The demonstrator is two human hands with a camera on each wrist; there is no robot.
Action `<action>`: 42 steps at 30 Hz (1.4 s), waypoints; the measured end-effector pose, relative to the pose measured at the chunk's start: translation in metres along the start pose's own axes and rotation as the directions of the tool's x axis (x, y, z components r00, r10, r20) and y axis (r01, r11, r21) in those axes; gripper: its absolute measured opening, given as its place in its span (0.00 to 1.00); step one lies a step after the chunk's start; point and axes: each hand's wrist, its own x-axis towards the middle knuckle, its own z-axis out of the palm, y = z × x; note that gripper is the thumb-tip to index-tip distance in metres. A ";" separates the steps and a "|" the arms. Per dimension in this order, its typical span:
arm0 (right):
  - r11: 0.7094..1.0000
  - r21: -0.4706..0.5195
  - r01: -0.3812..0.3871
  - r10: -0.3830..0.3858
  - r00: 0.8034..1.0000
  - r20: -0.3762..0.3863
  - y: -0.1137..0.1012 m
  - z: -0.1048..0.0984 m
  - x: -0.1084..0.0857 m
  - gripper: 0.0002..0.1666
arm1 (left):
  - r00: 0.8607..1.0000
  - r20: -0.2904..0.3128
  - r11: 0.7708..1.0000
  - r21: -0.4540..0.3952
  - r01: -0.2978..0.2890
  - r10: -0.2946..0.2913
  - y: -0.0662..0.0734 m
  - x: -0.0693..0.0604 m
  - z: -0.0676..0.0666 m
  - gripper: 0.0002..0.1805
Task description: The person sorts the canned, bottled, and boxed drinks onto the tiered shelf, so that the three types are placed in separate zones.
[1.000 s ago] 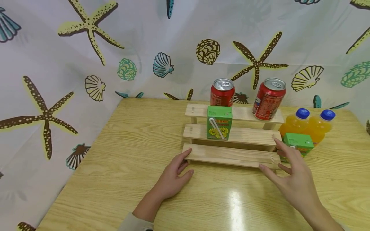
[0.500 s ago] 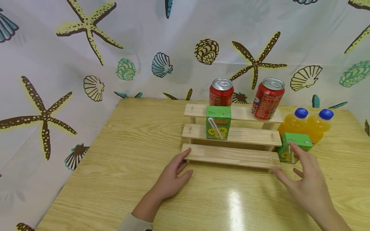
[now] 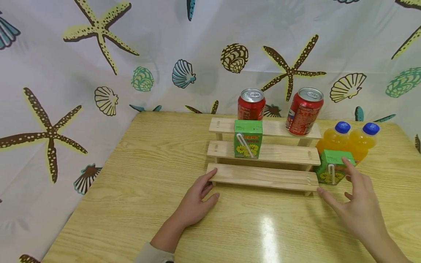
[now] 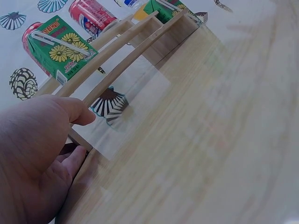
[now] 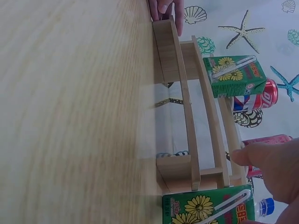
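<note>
A three-tier wooden rack (image 3: pixel 263 176) stands on the table. At its left end my left hand (image 3: pixel 195 202) rests with the index fingertip on the lowest tier, thumb apart from it. My right hand (image 3: pixel 360 206) holds nothing; its fingers are spread close to a green drink carton (image 3: pixel 333 157) beside the rack's right end. I cannot tell whether the index finger touches that carton. A second green carton (image 3: pixel 248 137), with a white straw on its front, is upright on the middle tier. One red soda can (image 3: pixel 251 106) is behind it; another red can (image 3: pixel 304 113) stands at the top tier's right.
Two orange drink bottles (image 3: pixel 338 137) with blue caps stand behind the right carton. The wood-grain table (image 3: pixel 158 157) extends on both sides. A white cloth (image 3: pixel 204 40) with starfish and shells hangs along the back and left.
My right hand has moved rightward, off the rack's right end and toward the nearby carton, uncovering the carton's front. My left hand stays at the rack's left end.
</note>
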 end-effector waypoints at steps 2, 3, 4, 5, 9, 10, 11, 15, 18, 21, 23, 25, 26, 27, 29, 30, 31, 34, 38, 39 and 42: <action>1.000 -0.005 -0.001 0.001 1.000 -0.006 0.002 0.001 0.001 0.61 | 1.000 -0.002 1.000 0.002 0.003 -0.003 0.001 0.000 0.000 0.39; 1.000 -0.010 -0.003 0.003 1.000 -0.008 0.003 0.001 0.001 0.61 | 1.000 -0.004 1.000 0.002 0.005 -0.005 0.002 0.000 0.000 0.38; 1.000 -0.015 -0.005 0.005 1.000 -0.009 0.003 0.001 0.002 0.61 | 1.000 -0.005 1.000 0.003 0.007 -0.007 0.002 0.000 0.000 0.38; 1.000 -0.018 -0.007 0.006 1.000 -0.008 0.004 0.001 0.002 0.61 | 1.000 -0.005 1.000 0.003 0.009 -0.009 0.003 0.000 -0.001 0.38; 0.999 -0.034 -0.034 0.035 0.999 0.013 0.006 0.001 0.004 0.61 | 1.000 -0.004 1.000 0.004 0.014 -0.014 0.003 0.000 -0.001 0.38; 0.998 -0.040 -0.044 0.045 0.999 0.018 0.006 0.001 0.004 0.60 | 1.000 -0.002 1.000 0.004 0.013 -0.013 0.003 0.001 -0.001 0.38; 0.997 -0.049 -0.054 0.055 0.998 0.022 0.007 0.001 0.004 0.60 | 1.000 0.000 1.000 0.004 0.012 -0.012 0.002 0.001 -0.001 0.38; 0.993 -0.085 -0.084 0.087 0.996 0.028 0.009 0.002 0.006 0.60 | 1.000 0.007 1.000 0.000 0.004 -0.004 0.001 0.001 -0.001 0.38; 0.990 -0.097 -0.098 0.101 0.995 0.024 0.011 0.002 0.007 0.59 | 1.000 0.009 1.000 -0.001 -0.006 0.006 0.000 0.001 -0.002 0.38; 0.989 -0.095 -0.113 0.116 0.993 0.025 0.014 0.003 0.009 0.58 | 1.000 0.012 1.000 0.001 -0.015 0.015 0.000 0.001 -0.002 0.38; 0.990 -0.082 -0.115 0.118 0.993 0.028 0.016 0.002 0.010 0.57 | 1.000 0.013 1.000 -0.001 -0.016 0.016 -0.001 0.001 -0.002 0.38; 0.991 -0.065 -0.113 0.115 0.993 0.036 0.018 0.002 0.012 0.56 | 1.000 0.013 1.000 0.000 -0.014 0.014 -0.001 0.001 -0.002 0.38; 0.993 -0.056 -0.107 0.109 0.993 0.037 0.018 0.002 0.013 0.56 | 1.000 0.013 1.000 -0.001 -0.012 0.012 -0.001 0.001 -0.002 0.38; 0.993 -0.048 -0.105 0.107 0.993 0.039 0.019 0.002 0.014 0.56 | 1.000 0.012 1.000 0.001 -0.009 0.009 -0.001 0.000 -0.002 0.38; 0.994 -0.039 -0.101 0.102 0.994 0.038 0.020 0.003 0.016 0.55 | 1.000 0.012 1.000 0.001 -0.007 0.007 -0.002 0.000 -0.001 0.38; 0.994 -0.033 -0.100 0.101 0.994 0.036 0.020 0.004 0.018 0.55 | 1.000 0.012 1.000 0.001 -0.007 0.007 -0.002 0.000 -0.001 0.38; 0.995 -0.027 -0.097 0.098 0.995 0.032 0.020 0.004 0.019 0.55 | 1.000 0.012 1.000 0.000 -0.006 0.006 -0.002 0.000 -0.001 0.38; 0.995 -0.004 -0.095 0.095 0.995 0.017 0.021 0.006 0.022 0.54 | 1.000 0.010 1.000 -0.006 -0.009 0.009 -0.002 0.000 -0.001 0.38; 0.996 0.014 -0.092 0.092 0.996 0.007 0.020 0.009 0.025 0.53 | 1.000 0.011 1.000 -0.010 -0.022 0.022 -0.003 -0.001 -0.001 0.38; 0.996 0.013 -0.091 0.091 0.996 0.005 0.019 0.010 0.026 0.53 | 1.000 0.012 1.000 -0.010 -0.024 0.024 -0.003 -0.001 -0.001 0.38; 0.997 0.008 -0.082 0.082 0.997 -0.003 0.018 0.013 0.027 0.52 | 0.999 0.013 0.999 -0.009 -0.032 0.032 -0.004 -0.001 -0.001 0.38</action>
